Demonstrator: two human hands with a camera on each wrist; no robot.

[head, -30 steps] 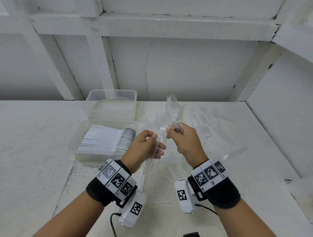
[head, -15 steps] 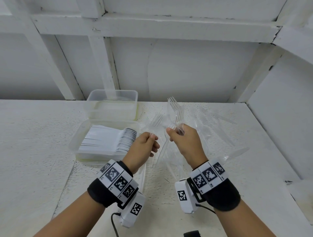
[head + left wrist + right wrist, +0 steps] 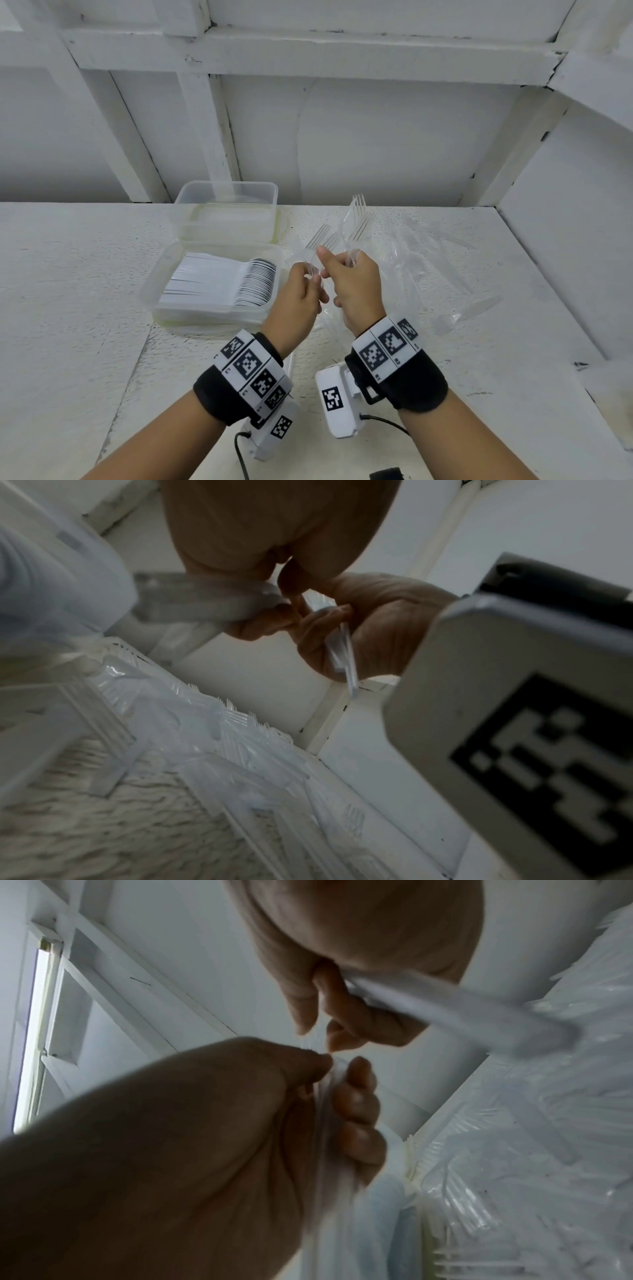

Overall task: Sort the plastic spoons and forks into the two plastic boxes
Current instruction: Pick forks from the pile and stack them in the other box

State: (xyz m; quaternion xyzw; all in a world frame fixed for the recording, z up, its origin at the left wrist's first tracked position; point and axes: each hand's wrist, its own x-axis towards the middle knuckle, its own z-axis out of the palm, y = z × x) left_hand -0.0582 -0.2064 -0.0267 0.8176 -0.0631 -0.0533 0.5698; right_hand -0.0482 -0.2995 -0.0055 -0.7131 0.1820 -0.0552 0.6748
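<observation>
- Far left of both hands, up against the wall: a clear plastic box point(image 3: 226, 209), see-through, nothing definite visible inside.
- Just left of the left hand, in front of that box: a second plastic box point(image 3: 212, 318) filled with a neat row of stacked white spoons point(image 3: 222, 284), bowls toward the hands.
- Left hand point(image 3: 297, 301) raised off the white table point(image 3: 68, 308), thumb and fingers curled round the handles of a few clear forks point(image 3: 320, 236), tines pointing up and away.
- Right hand point(image 3: 356, 284) touching or just beside the left, pinching another small bundle of clear forks point(image 3: 358, 219), tines up; thumb tip reaching across to the left hand's bundle.
- In the right wrist view, blurred handles hanging down out of the right hand; count impossible to tell.
- Under and right of the right hand: a loose pile of clear cutlery point(image 3: 428, 270) spread on the table, partly inside crinkled transparent wrap; forks recognisable in the left wrist view, other pieces too hard to make out.
</observation>
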